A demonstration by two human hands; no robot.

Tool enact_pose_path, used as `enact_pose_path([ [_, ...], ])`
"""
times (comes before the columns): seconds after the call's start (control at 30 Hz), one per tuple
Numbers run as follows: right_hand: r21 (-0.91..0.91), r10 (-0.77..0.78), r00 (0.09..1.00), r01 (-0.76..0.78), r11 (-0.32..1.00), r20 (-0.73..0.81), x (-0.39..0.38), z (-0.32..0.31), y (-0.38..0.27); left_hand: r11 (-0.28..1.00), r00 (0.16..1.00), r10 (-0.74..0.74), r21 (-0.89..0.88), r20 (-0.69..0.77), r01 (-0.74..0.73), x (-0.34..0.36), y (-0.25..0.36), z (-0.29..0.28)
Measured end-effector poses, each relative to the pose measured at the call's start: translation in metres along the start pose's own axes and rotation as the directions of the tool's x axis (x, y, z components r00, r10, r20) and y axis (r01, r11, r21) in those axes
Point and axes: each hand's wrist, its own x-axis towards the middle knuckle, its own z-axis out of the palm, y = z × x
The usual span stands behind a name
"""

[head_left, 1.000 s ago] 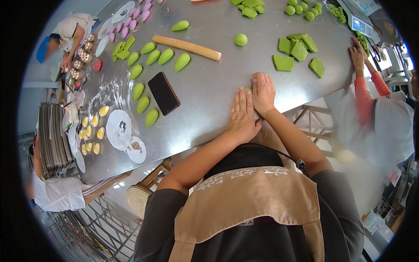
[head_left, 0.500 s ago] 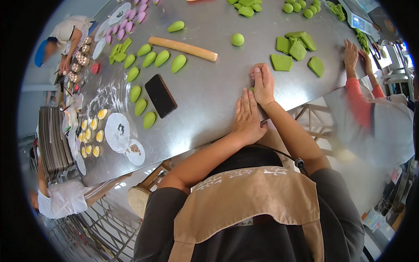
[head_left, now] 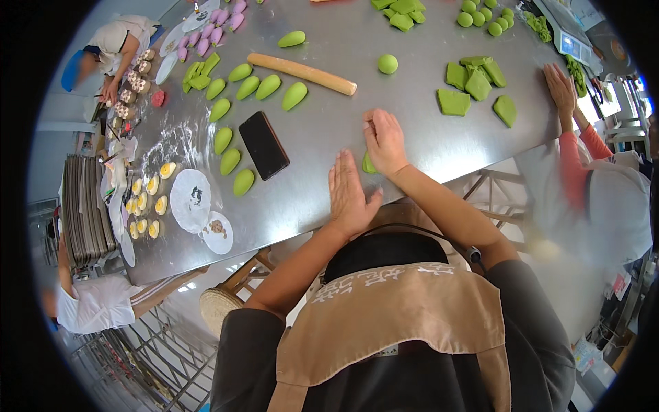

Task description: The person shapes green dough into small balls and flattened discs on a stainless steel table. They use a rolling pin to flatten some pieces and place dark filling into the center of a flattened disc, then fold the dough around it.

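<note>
My left hand [head_left: 349,192] lies flat on the steel table, fingers extended, just left of a small green dough piece [head_left: 368,163]. Right of it and higher, my right hand [head_left: 386,143] has curled fingers; whatever is beneath them is hidden, and its palm edge partly covers that piece. A single green ball [head_left: 388,64] rests beyond my hands. To the left are a black phone [head_left: 264,144], several green oval pieces [head_left: 294,96] and a wooden rolling pin [head_left: 302,73]. Flat green dough pieces [head_left: 454,101] are grouped to the right.
A co-worker in a blue cap [head_left: 123,48] works at the far left; another's hands [head_left: 563,89] rest at the right edge beside a scale [head_left: 575,48]. Egg-like halves [head_left: 161,204], paper discs [head_left: 191,199], purple pieces [head_left: 204,42] and stacked trays [head_left: 86,206] occupy the left.
Both my hands have shifted left and separated, the right one curling, exposing more of the green piece between them. The hands of the co-worker at the right have moved on the table edge.
</note>
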Motion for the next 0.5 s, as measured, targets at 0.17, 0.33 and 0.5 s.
enact_pose_path([
  [0.17,-0.077,0.002,1.000,-0.002,0.997,-0.009,-0.003,-0.002,0.004,0.995,1.000,0.016,0.096,0.023,-0.018,0.006,0.017,0.022],
  [0.33,-0.410,-0.126,0.992,0.116,0.905,0.003,-0.002,-0.049,0.029,0.981,0.982,0.178,0.060,0.063,-0.182,0.016,0.031,0.026],
  [0.5,-0.188,-0.049,0.997,0.036,0.982,-0.064,0.011,-0.037,0.010,0.992,0.992,0.125,0.028,0.024,-0.125,0.019,0.013,0.016],
])
